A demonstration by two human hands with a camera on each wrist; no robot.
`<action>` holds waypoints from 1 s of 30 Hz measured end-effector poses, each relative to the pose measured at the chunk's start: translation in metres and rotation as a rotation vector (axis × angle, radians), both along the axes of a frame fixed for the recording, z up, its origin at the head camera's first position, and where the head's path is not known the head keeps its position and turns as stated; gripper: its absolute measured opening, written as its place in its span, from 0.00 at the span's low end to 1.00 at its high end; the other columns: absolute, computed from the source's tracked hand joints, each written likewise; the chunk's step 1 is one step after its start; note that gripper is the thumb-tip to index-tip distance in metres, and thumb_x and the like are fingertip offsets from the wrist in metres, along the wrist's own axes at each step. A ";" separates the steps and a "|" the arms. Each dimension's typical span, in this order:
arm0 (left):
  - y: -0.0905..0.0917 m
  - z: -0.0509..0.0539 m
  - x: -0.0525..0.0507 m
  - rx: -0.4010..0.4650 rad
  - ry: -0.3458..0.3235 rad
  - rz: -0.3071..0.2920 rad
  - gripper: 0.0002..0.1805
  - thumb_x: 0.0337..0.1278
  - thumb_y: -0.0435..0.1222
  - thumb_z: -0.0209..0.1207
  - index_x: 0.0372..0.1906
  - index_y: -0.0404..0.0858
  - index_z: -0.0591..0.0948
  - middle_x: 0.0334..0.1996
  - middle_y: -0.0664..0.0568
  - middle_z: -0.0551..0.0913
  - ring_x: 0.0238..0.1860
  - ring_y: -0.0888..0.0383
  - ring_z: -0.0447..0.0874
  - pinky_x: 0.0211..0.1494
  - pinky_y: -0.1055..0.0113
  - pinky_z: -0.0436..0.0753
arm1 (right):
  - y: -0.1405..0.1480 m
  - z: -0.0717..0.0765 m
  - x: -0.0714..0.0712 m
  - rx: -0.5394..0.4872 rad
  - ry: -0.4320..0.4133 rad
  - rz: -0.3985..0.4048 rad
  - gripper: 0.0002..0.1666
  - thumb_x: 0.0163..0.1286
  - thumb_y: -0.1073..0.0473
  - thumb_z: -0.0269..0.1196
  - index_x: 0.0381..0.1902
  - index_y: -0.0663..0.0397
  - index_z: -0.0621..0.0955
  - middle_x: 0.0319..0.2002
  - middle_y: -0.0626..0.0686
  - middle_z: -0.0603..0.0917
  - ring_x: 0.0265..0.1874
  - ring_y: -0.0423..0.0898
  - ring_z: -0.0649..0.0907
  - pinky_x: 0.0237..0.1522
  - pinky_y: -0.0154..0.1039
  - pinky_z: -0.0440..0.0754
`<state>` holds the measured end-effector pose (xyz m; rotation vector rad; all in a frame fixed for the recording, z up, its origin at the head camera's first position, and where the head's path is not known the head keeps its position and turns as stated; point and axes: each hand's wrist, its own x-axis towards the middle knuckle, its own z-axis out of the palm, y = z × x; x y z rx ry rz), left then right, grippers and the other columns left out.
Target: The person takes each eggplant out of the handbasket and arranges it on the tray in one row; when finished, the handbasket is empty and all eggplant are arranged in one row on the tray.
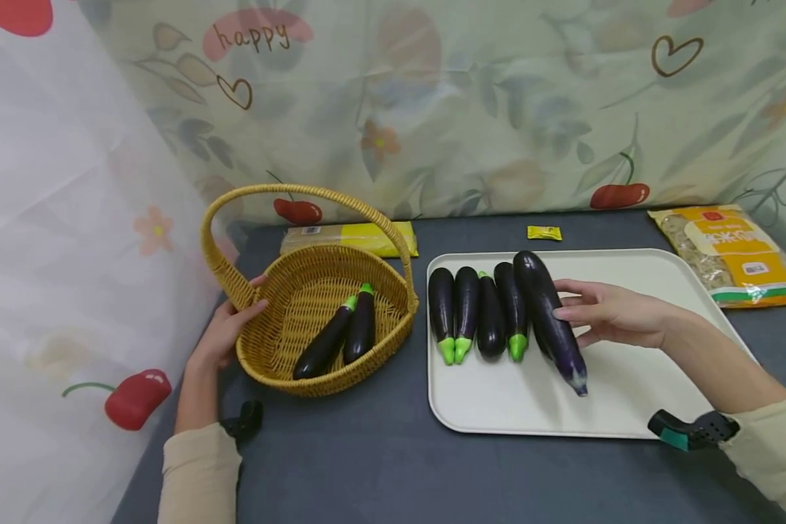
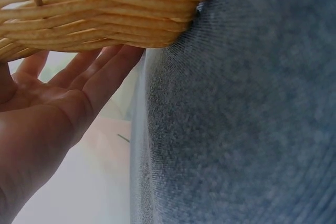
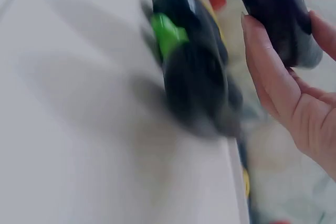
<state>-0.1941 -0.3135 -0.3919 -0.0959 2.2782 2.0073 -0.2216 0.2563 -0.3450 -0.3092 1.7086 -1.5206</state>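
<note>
My right hand (image 1: 618,314) holds a large dark eggplant (image 1: 549,313) between thumb and fingers, tilted above the white tray (image 1: 635,400). In the right wrist view this eggplant (image 3: 275,17) is raised over the tray's surface. Beside it on the tray, several smaller eggplants (image 1: 491,320) with green caps lie in a row. At the left, my left hand (image 1: 219,335) grips the side of the wicker basket (image 1: 282,306) near the foot of its handle. Two eggplants (image 1: 340,331) lie inside the basket. The left wrist view shows fingers (image 2: 105,74) against the basket's outer weave.
Behind the basket lies a yellow-and-clear packet (image 1: 373,239). A small yellow sachet (image 1: 544,233) sits beyond the tray, and an orange bag of flakes (image 1: 736,255) stands at the far right. Patterned cloth (image 1: 432,109) hangs at the back and left of the dark tabletop (image 1: 380,473).
</note>
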 end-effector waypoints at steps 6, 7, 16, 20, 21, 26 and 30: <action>0.000 0.002 0.002 0.017 -0.012 -0.005 0.34 0.70 0.38 0.53 0.75 0.43 0.55 0.73 0.43 0.53 0.67 0.47 0.60 0.50 0.71 0.76 | 0.039 -0.012 -0.019 0.053 -0.020 -0.119 0.44 0.77 0.58 0.50 0.75 0.57 0.35 0.56 0.49 0.71 0.51 0.47 0.78 0.52 0.51 0.76; 0.000 0.002 0.002 0.020 -0.015 -0.003 0.34 0.70 0.38 0.53 0.75 0.43 0.55 0.73 0.43 0.53 0.67 0.48 0.60 0.50 0.71 0.76 | 0.044 -0.015 -0.022 0.058 -0.028 -0.139 0.44 0.77 0.58 0.50 0.75 0.57 0.35 0.55 0.49 0.71 0.50 0.47 0.78 0.52 0.51 0.76; 0.001 0.000 0.002 0.023 -0.021 0.007 0.33 0.70 0.37 0.53 0.75 0.43 0.55 0.73 0.45 0.53 0.66 0.49 0.61 0.50 0.72 0.76 | 0.056 -0.043 -0.035 0.050 -0.135 -0.247 0.48 0.75 0.58 0.52 0.74 0.59 0.32 0.50 0.51 0.73 0.47 0.45 0.78 0.51 0.48 0.77; 0.000 -0.002 0.002 0.025 -0.024 0.007 0.34 0.69 0.39 0.53 0.75 0.44 0.56 0.72 0.43 0.54 0.63 0.51 0.66 0.49 0.70 0.77 | 0.051 -0.050 -0.037 0.034 -0.149 -0.255 0.47 0.76 0.58 0.52 0.74 0.60 0.33 0.50 0.52 0.72 0.47 0.45 0.78 0.52 0.48 0.76; 0.000 -0.002 0.002 0.026 -0.026 0.008 0.34 0.69 0.40 0.54 0.75 0.45 0.56 0.72 0.42 0.54 0.62 0.52 0.68 0.49 0.70 0.78 | 0.049 -0.051 -0.037 0.032 -0.150 -0.254 0.47 0.76 0.58 0.52 0.74 0.60 0.33 0.51 0.52 0.72 0.47 0.45 0.78 0.52 0.49 0.76; -0.001 -0.003 0.001 0.039 -0.022 0.007 0.34 0.67 0.42 0.56 0.74 0.48 0.58 0.71 0.39 0.56 0.57 0.54 0.72 0.47 0.68 0.79 | 0.041 -0.050 -0.037 0.040 -0.147 -0.248 0.47 0.75 0.56 0.52 0.74 0.60 0.34 0.53 0.56 0.70 0.48 0.45 0.77 0.53 0.48 0.75; -0.002 -0.004 0.000 0.054 -0.018 0.004 0.34 0.67 0.41 0.56 0.74 0.48 0.58 0.71 0.39 0.55 0.57 0.55 0.73 0.47 0.68 0.79 | 0.036 -0.049 -0.039 0.044 -0.166 -0.271 0.47 0.76 0.56 0.52 0.75 0.60 0.35 0.52 0.56 0.71 0.47 0.46 0.78 0.53 0.47 0.76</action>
